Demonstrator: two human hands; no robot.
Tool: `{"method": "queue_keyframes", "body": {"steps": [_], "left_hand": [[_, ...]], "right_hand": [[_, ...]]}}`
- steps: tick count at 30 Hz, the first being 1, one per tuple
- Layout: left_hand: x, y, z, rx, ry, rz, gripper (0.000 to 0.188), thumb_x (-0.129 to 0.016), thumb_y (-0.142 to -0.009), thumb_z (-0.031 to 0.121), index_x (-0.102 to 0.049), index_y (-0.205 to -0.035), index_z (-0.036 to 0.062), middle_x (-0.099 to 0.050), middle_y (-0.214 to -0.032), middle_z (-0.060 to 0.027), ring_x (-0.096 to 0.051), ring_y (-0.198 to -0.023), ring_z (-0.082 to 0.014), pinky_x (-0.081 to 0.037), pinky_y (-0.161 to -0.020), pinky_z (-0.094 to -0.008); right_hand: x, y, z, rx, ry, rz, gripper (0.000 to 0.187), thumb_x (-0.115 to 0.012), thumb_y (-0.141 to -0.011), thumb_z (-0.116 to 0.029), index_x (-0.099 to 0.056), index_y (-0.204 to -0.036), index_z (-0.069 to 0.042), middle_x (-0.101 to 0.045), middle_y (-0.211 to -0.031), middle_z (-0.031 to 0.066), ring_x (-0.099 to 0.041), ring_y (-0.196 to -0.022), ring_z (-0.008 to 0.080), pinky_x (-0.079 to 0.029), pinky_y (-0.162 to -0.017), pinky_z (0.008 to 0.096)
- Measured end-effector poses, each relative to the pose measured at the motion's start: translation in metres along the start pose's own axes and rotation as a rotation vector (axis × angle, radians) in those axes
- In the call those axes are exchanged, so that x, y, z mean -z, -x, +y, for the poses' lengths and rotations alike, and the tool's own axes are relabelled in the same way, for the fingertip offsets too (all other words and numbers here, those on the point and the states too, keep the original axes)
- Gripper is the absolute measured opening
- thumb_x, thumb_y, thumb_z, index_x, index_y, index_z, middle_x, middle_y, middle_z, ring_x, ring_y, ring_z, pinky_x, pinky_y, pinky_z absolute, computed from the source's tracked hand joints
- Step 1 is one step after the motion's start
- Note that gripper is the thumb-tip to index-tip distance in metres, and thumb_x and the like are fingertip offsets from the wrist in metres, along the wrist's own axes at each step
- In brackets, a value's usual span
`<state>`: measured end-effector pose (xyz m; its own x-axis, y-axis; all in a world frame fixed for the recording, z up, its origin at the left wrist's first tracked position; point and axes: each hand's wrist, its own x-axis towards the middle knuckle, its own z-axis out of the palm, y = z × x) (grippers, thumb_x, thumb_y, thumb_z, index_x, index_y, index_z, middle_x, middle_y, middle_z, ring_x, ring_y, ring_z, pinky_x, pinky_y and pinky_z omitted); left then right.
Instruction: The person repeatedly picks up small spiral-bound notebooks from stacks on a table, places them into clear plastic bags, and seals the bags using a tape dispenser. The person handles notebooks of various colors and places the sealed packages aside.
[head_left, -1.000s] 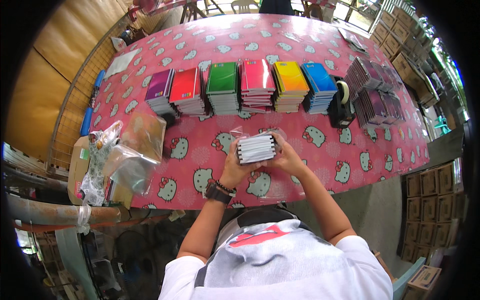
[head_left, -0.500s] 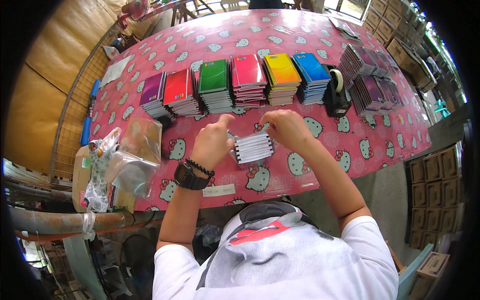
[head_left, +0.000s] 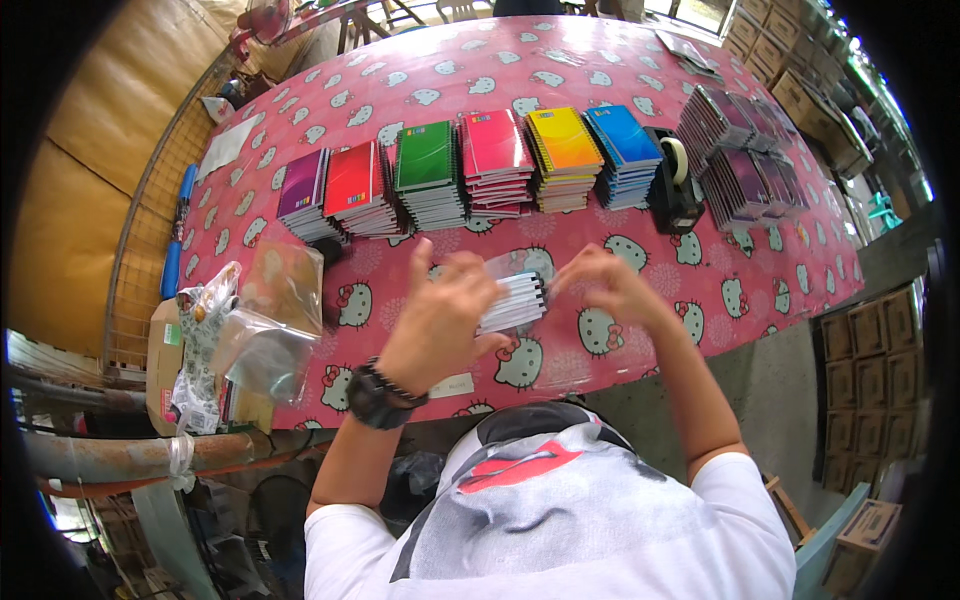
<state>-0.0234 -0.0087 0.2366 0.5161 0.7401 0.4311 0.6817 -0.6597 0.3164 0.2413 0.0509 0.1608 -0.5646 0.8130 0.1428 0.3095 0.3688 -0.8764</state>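
Observation:
A small stack of spiral notebooks (head_left: 514,304) stands on the table in front of me, page edges and dark binding rings facing me. Clear plastic wrap surrounds it, and a loose part (head_left: 520,262) sticks up on the far side. My left hand (head_left: 445,318) is at the stack's left side with fingers and thumb spread; whether it touches the plastic is hard to tell. To the right of the stack, my right hand (head_left: 608,286) hovers with its fingers apart, close to the binding rings and holding nothing visible.
Beyond my hands, notebook piles stand in a row: purple (head_left: 304,184), red (head_left: 354,180), green (head_left: 425,155), pink (head_left: 495,142), yellow (head_left: 563,138) and blue (head_left: 625,136). A tape dispenser (head_left: 678,200) and wrapped purple packs (head_left: 755,185) sit right. Plastic bags (head_left: 265,345) lie left.
My left hand has come down and right, beside the stack, partly covering it and the paper slip. My right hand has moved down and right, away from the stack's top.

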Motion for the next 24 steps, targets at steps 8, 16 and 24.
{"method": "queue_keyframes", "body": {"steps": [8,16,24], "left_hand": [[-0.042,0.075,-0.036,0.272,0.316,0.435,0.024,-0.061,-0.073,0.003,-0.065,-0.096,0.0092,-0.064,-0.098,-0.0051,-0.055,-0.104,-0.0302,-0.025,-0.107,-0.0465],[-0.08,0.094,-0.034,0.206,0.175,-0.001,0.068,-0.056,-0.069,-0.001,-0.047,-0.134,0.0177,-0.038,-0.144,-0.004,-0.023,-0.136,-0.0349,-0.02,-0.108,-0.0507],[-0.08,0.065,-0.036,0.094,0.082,-0.22,0.077,-0.06,-0.064,0.0,-0.045,-0.134,0.0298,-0.028,-0.149,0.0008,-0.014,-0.14,-0.0348,-0.015,-0.108,-0.061]], "right_hand": [[-0.045,0.008,0.006,0.249,0.12,-0.055,0.061,-0.049,-0.05,0.001,-0.069,-0.106,-0.016,-0.056,-0.129,0.0021,-0.036,-0.123,0.0294,-0.027,-0.105,0.0412],[-0.037,-0.001,0.003,0.226,0.12,-0.243,0.067,-0.062,-0.05,-0.003,-0.067,-0.112,-0.026,-0.041,-0.144,-0.0002,-0.02,-0.137,0.0338,-0.019,-0.108,0.0533],[-0.036,-0.014,-0.01,0.201,0.069,-0.403,0.061,-0.069,-0.057,-0.011,-0.064,-0.116,-0.023,-0.036,-0.146,0.0041,-0.017,-0.139,0.0322,-0.018,-0.109,0.0547]]}}
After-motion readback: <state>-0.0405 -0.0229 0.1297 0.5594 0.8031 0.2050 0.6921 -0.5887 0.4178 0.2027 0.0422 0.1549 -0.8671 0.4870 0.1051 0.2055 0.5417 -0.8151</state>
